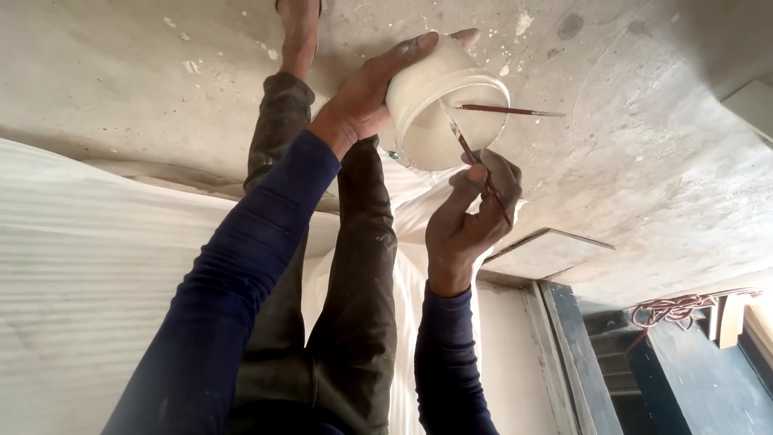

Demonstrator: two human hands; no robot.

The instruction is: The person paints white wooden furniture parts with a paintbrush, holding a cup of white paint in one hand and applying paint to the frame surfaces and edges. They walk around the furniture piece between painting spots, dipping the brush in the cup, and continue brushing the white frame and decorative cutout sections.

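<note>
In the head view, the left hand [366,97] wraps around the side of a small white tub [443,109], fingers curled over its far wall with the fingertips showing past the top edge; the palm side against the tub is hidden. The tub is tilted so its open mouth faces the camera, and what it holds is hard to make out, only a pale interior. The right hand [471,213] sits just below the tub, fingers pinched shut on a thin reddish-handled brush [475,165] whose tip reaches into the tub's mouth; the bristles cannot be seen. A second thin brush [511,110] lies across the rim, sticking out to the right. Below the arms are legs in dark trousers [354,266], one bare foot [299,28] cut off by the top edge. The concrete floor [644,145] spreads around, with white sheeting [88,274] at left.
</note>
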